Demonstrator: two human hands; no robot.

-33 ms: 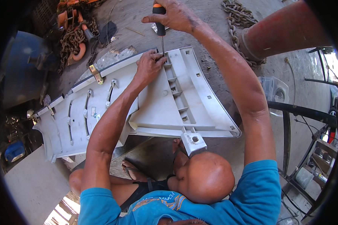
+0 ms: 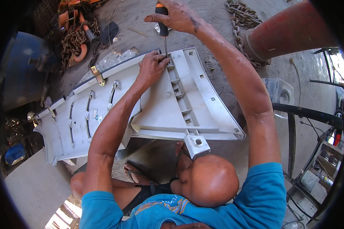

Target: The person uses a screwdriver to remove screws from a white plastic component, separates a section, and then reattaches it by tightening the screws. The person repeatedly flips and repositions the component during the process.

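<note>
A long white moulded panel (image 2: 156, 110) lies with its ribbed side up in front of me. My right hand (image 2: 179, 17) is closed round the black and orange handle of a screwdriver (image 2: 163, 28). The screwdriver stands nearly upright, its shaft running down to the panel's far edge. Beside the shaft's lower end, my left hand (image 2: 153, 65) rests on the panel with its fingers bent together. Whatever those fingertips pinch is hidden. Just right of them runs a row of ribbed pockets (image 2: 181, 95). A white bracket (image 2: 197, 142) sticks out from the near edge.
Rusty chain and an orange hook (image 2: 79, 54) lie far left, near a blue drum (image 2: 25, 70). More chain (image 2: 240, 17) lies by a thick red pipe (image 2: 294, 30) at far right. A clear plastic container (image 2: 281, 93) and a black metal frame (image 2: 307, 114) stand to the right.
</note>
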